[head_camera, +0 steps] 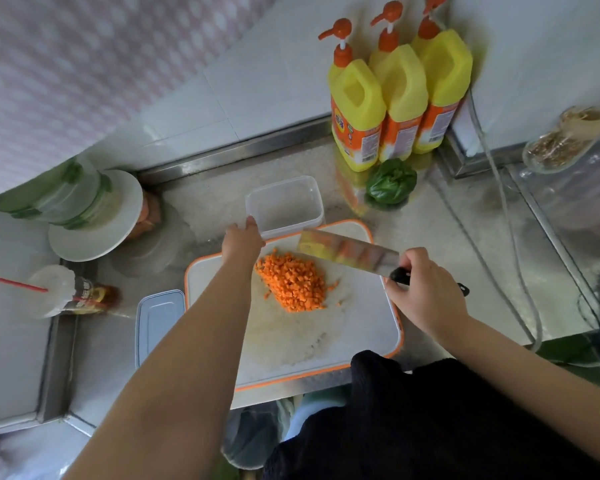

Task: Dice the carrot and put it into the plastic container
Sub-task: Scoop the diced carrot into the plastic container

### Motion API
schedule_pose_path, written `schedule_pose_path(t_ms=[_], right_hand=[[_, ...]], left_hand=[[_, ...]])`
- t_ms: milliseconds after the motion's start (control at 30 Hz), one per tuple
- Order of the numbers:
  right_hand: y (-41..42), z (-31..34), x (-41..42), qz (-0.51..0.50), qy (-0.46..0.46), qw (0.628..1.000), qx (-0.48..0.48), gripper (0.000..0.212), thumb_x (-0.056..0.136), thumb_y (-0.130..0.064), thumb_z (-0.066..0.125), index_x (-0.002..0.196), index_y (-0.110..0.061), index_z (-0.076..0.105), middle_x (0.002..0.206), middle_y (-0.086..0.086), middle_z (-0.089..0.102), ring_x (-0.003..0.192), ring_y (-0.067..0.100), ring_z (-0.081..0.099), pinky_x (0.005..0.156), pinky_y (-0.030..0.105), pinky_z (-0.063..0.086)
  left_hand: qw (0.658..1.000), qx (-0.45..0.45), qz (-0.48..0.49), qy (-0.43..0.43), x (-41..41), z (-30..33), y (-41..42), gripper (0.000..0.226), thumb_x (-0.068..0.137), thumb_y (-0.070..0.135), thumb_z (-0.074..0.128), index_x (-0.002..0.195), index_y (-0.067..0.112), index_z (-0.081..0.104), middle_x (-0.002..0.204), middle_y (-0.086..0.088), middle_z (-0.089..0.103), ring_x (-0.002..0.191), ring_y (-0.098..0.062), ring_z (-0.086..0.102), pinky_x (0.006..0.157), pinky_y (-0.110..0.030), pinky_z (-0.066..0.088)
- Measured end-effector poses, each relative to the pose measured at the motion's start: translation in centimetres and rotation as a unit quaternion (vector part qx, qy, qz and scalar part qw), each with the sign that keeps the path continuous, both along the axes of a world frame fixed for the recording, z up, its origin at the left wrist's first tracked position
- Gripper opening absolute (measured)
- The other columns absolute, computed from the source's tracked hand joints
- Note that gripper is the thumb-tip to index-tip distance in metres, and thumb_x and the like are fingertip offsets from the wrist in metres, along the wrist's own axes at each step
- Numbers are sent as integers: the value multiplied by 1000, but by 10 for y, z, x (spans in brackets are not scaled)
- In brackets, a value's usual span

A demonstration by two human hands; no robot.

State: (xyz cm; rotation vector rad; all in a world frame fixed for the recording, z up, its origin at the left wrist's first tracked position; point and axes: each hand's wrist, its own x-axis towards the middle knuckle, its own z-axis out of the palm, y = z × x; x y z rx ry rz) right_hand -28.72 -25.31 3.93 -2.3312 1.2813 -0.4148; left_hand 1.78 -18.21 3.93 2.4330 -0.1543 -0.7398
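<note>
While the diced carrot (293, 284) lay heaped beside the empty plastic container (284, 206), the left hand (243, 239) touched its rim, grip unclear; the right hand (423, 289) clasped the cleaver (347, 252).

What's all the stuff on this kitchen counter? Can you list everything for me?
diced carrot: one pile, orange, middle of the cutting board
cutting board: one, white with orange rim, on the steel counter
plastic container: one, clear, empty, at the board's far edge
lid: one, clear bluish, left of the board
cleaver: one, steel blade, black handle, over the board
pump bottles: three, yellow with orange pumps, back corner
leafy vegetable: one, green, in front of the bottles
plates: stack, white, far left
left hand: touches the container's near corner
right hand: grips the cleaver handle
</note>
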Motion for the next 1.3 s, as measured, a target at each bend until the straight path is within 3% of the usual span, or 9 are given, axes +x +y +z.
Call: schedule_pose_path(t_ms=[67, 167, 333, 567, 733, 933, 1100, 1200, 1300], right_hand=[[4, 2, 0, -5, 5, 1000, 14, 33, 72, -15, 75, 91, -8, 50, 72, 7, 63, 64, 35, 61, 55, 38, 46], [10, 4, -1, -10, 10, 999, 38, 33, 76, -17, 73, 100, -6, 52, 82, 9, 66, 73, 35, 63, 61, 40, 49], [19, 8, -4, -19, 9, 997, 74, 30, 82, -22, 69, 104, -13, 52, 81, 2, 67, 74, 28, 65, 60, 35, 49], [26, 11, 10, -26, 1, 992, 121, 30, 86, -25, 64, 111, -15, 49, 85, -1, 65, 76, 26, 62, 61, 31, 43], [34, 9, 31, 18, -15, 983, 183, 26, 89, -26, 61, 112, -23, 49, 81, -17, 58, 75, 11, 57, 64, 28, 40], [45, 4, 49, 62, -5, 979, 194, 24, 90, -32, 60, 111, -26, 51, 90, -11, 63, 80, 18, 61, 65, 32, 45], [53, 2, 51, 69, 1, 973, 219, 23, 92, -36, 58, 110, -25, 51, 89, -11, 60, 77, 17, 56, 66, 30, 38], [56, -1, 50, 58, -12, 970, 237, 22, 93, -41, 54, 106, -24, 50, 86, -5, 62, 76, 21, 58, 65, 34, 43], [53, -5, 48, 7, -43, 967, 250, 23, 95, -41, 50, 95, -18, 53, 79, -3, 59, 77, 24, 57, 66, 35, 44]], left_hand=[[999, -12, -10, 31, 5, -8, -9, 40, 102, 29, 37, 133, 5, 47, 110, -13, 67, 103, -32, 63, 86, -40, 50], [997, -57, 1, 50, 1, -7, -17, 35, 97, 15, 39, 128, 4, 53, 115, -19, 66, 75, -24, 57, 70, -34, 49], [984, -125, 93, 81, -8, -4, -12, 31, 94, 11, 35, 111, 27, 54, 71, -3, 73, 48, -16, 40, 45, -21, 35], [904, -290, 305, 77, -15, 20, 43, 18, 99, 22, 40, 108, 22, 55, 76, -5, 74, 56, -14, 56, 49, -21, 44], [841, -293, 446, 85, -53, 7, 118, 35, 91, 16, 36, 123, 16, 51, 78, -3, 75, 73, -16, 67, 59, -26, 52], [801, -312, 496, 122, -90, -4, 158, 41, 97, 11, 35, 137, 17, 38, 87, -6, 76, 90, -19, 71, 63, -32, 58], [823, -345, 400, 208, -102, -5, 150, 43, 105, 22, 38, 146, 17, 26, 111, -4, 69, 102, -20, 64, 72, -37, 56], [835, -345, 365, 227, -105, -6, 146, 35, 104, 32, 41, 134, 24, 26, 115, -6, 66, 100, -20, 63, 79, -39, 54], [848, -257, 405, 223, -109, -10, 148, 30, 101, 42, 45, 101, 12, 45, 85, -5, 62, 66, -16, 52, 58, -27, 44]])
